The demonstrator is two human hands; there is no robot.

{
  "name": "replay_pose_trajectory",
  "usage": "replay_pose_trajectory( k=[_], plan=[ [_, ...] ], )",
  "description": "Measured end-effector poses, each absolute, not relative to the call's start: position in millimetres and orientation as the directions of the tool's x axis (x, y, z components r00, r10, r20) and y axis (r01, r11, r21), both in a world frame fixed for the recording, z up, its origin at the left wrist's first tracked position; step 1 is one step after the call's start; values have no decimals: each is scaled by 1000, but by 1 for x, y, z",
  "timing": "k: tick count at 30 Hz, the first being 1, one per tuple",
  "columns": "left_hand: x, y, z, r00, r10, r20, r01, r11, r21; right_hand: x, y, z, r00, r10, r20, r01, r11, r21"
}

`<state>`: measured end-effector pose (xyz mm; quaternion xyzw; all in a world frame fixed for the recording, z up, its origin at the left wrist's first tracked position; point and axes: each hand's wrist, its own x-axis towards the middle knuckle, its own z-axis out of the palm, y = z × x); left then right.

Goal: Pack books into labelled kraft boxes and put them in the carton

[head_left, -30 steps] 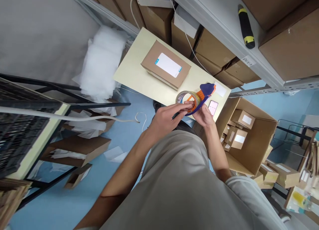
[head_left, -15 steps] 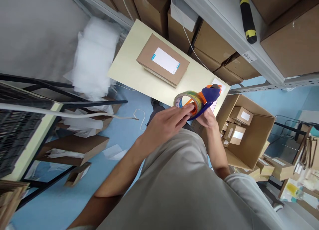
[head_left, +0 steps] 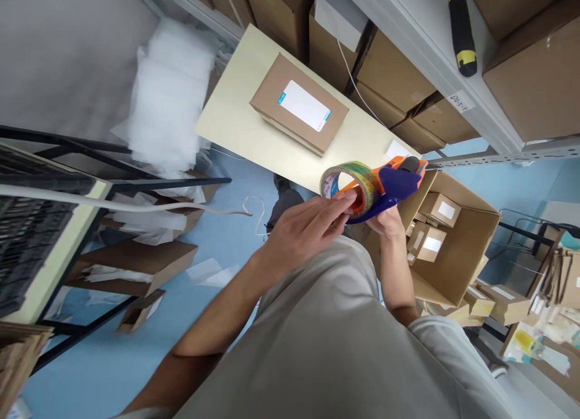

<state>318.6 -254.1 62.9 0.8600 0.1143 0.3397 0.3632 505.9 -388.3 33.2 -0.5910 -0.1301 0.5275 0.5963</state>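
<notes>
In front of my body is an orange and purple tape dispenser [head_left: 397, 186] with a roll of tape [head_left: 369, 183] that has a green and yellow rim. My left hand [head_left: 301, 228] grips the roll, its fingers reaching into the orange hub and partly hidden there. Under the dispenser's purple side, my right hand [head_left: 388, 222] is closed around it; most of those fingers are out of sight behind it. A closed cardboard box [head_left: 267, 92] with a white label [head_left: 303, 104] lies on the pale tabletop [head_left: 229, 110], beyond my hands.
To the right stands a large open carton [head_left: 473, 243] holding several small labelled boxes. A utility knife [head_left: 462, 32] rests on the metal shelf [head_left: 408, 44]. White packing material [head_left: 170, 98] is piled at the left, and a pale cable [head_left: 136, 207] crosses there.
The tape dispenser has tilted and shifted slightly right in view, its head now farther from my left hand. Both hands keep their hold. The view has shifted a little.
</notes>
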Motion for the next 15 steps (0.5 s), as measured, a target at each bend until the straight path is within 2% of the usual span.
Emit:
replay_pose_trajectory(
  k=[3, 8, 11, 15],
  plan=[
    [318, -253, 61, 748, 467, 472, -29, -688, 726, 505, -389, 35, 425, 771, -474, -429, -290, -855],
    [321, -250, 59, 734, 584, 346, 71, -573, 816, 503, -376, 44, 406, 829, -386, -362, -242, -900],
    [327, -244, 61, 664, 691, 287, 132, -485, 864, 502, -366, 53, 453, 818, -353, -252, -262, -931],
    [335, -226, 68, 560, 774, 295, 132, -435, 891, 509, -365, 58, 532, 790, -306, -75, -317, -946]
  ],
)
